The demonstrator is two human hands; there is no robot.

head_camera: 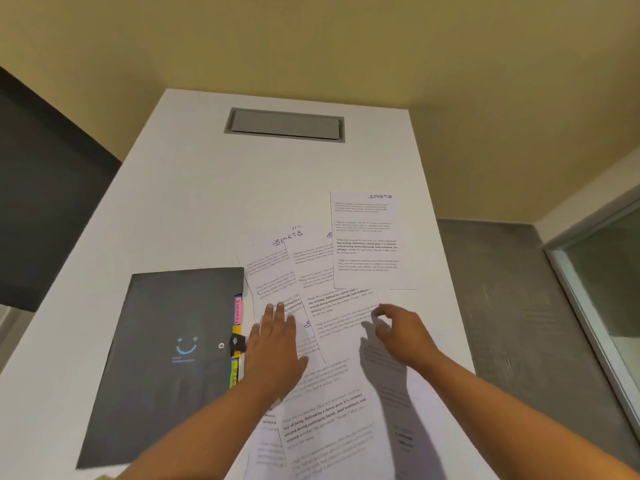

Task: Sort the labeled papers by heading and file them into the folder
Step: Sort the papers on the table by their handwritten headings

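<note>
Head view: a white surface (194,202) with a smooth matte top runs away toward a plain yellow wall (450,64), with grey floor (502,289) to the right and a dark panel (45,188) to the left. A dark grey folder (166,358) lies closed on the near left of it, rectangular, with a blue smiling face printed on the cover. Pink, yellow and green tabs (237,311) stick out along its right edge by a small black clasp. Just right of the folder, white printed papers (332,410) are fanned out and overlapping. One sheet headed SPORTS (367,244) lies square at the far right of the spread. A grey rectangular hatch (284,124) is set flush into the far end of the surface. The left hand (277,344) lies flat on the papers beside the tabs, fingers straight, its grip released. The right hand (394,330) is over the middle sheets, thumb and forefinger curled close together. Whether its grip has a sheet I cannot tell.
</note>
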